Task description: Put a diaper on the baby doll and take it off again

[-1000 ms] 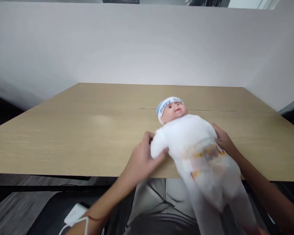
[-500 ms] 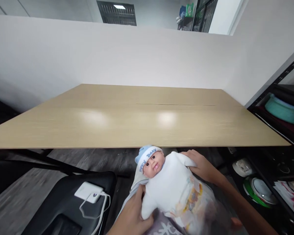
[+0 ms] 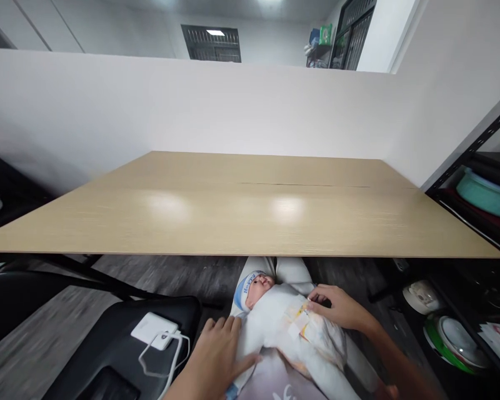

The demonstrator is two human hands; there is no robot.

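A baby doll (image 3: pixel 270 311) in a white outfit and a blue-and-white cap (image 3: pixel 244 290) lies on its back across my lap, face turned up and head toward the table. Around its middle is a diaper (image 3: pixel 302 322) with a coloured print. My left hand (image 3: pixel 219 353) rests against the doll's arm and side, fingers flat and thumb spread. On the doll's other side, my right hand (image 3: pixel 337 308) has thumb and fingertips bent together at the diaper's upper edge. What exactly is pinched there is too small to make out.
A wooden table (image 3: pixel 258 216) spans the front, its near edge just beyond the doll. To the left, a black chair (image 3: pixel 108 322) bears a white power bank (image 3: pixel 154 330) with a cable and a dark flat object (image 3: pixel 108 384). At right, a dark shelf holds a teal basin (image 3: pixel 489 193) and lidded containers.
The doll has gone from being held up by both hands to lying back on my lap. My right hand has shifted from its arm to the diaper. My left hand has loosened and flattened.
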